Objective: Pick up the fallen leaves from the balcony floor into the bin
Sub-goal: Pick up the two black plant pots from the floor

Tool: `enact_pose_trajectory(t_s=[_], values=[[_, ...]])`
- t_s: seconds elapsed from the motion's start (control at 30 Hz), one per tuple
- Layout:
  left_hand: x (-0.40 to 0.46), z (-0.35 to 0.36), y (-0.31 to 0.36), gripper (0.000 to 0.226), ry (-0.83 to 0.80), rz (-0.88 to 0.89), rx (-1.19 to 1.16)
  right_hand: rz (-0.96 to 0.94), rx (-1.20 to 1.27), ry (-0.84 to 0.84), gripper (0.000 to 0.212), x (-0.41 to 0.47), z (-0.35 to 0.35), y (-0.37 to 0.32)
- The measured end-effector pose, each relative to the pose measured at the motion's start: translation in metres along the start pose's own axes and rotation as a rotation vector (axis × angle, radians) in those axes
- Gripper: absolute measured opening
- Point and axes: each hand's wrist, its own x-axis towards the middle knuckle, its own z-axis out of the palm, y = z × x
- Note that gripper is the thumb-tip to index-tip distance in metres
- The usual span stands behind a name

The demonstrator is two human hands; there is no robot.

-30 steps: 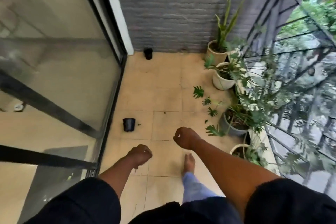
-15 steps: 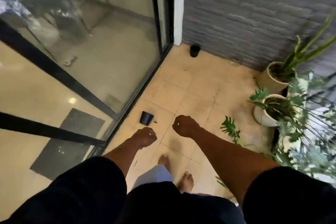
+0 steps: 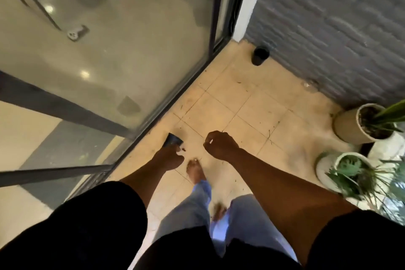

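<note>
A small black bin [image 3: 173,139] stands on the tan tiled balcony floor [image 3: 252,103], close to the sliding door's track. My left hand [image 3: 169,158] is curled in a fist right at the bin's near side, partly covering it. To the right and apart from the bin, my right hand [image 3: 221,146] is also a fist. Nothing shows out of either fist. Dark leaf bits [image 3: 183,149] lie on the tile beside the bin. Thin dry scraps [image 3: 269,132] are scattered over the tiles further out.
The glass sliding door [image 3: 131,50] runs along the left. A grey brick wall [image 3: 328,28] closes the far side, with a second black pot [image 3: 260,55] at its foot. Potted plants [image 3: 346,124] [image 3: 326,165] stand at the right. My bare foot [image 3: 196,171] is just behind the hands.
I have stepped closer to the bin and my view has swung left towards the door. My left fist now reaches the bin. Both hands stay curled.
</note>
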Motion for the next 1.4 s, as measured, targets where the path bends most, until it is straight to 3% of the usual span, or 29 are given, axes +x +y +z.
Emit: enact_pose_trajectory(t_s=[0.17,0.33,0.6,0.73,0.93,1.07,1.27,1.4], values=[[0.081,0.008,-0.02,0.055,-0.027,-0.143,-0.204,0.01,0.042,-0.137,0.031,0.098,0.025,0.007],[0.192,0.052,-0.06,0.047,-0.004,-0.253,-0.408,0.039,0.123,-0.246,0.028,0.225,0.097,0.028],[0.351,0.152,-0.13,0.051,0.215,-0.437,-0.666,0.124,0.309,-0.33,0.045,0.417,0.257,0.053],[0.393,0.19,-0.154,0.059,0.341,-0.541,-0.723,0.237,0.386,-0.468,0.05,0.47,0.308,0.058],[0.408,0.22,-0.156,0.06,0.337,-0.616,-0.788,0.398,0.414,-0.497,0.05,0.502,0.35,0.071],[0.409,0.214,-0.141,0.061,0.341,-0.636,-0.862,0.275,0.362,-0.405,0.047,0.494,0.339,0.081],[0.409,0.159,-0.085,0.075,0.306,-0.721,-1.093,0.022,0.249,-0.27,0.032,0.469,0.237,0.101],[0.398,0.104,-0.018,0.094,0.226,-0.545,-1.238,-0.09,0.241,-0.08,0.02,0.438,0.152,0.121]])
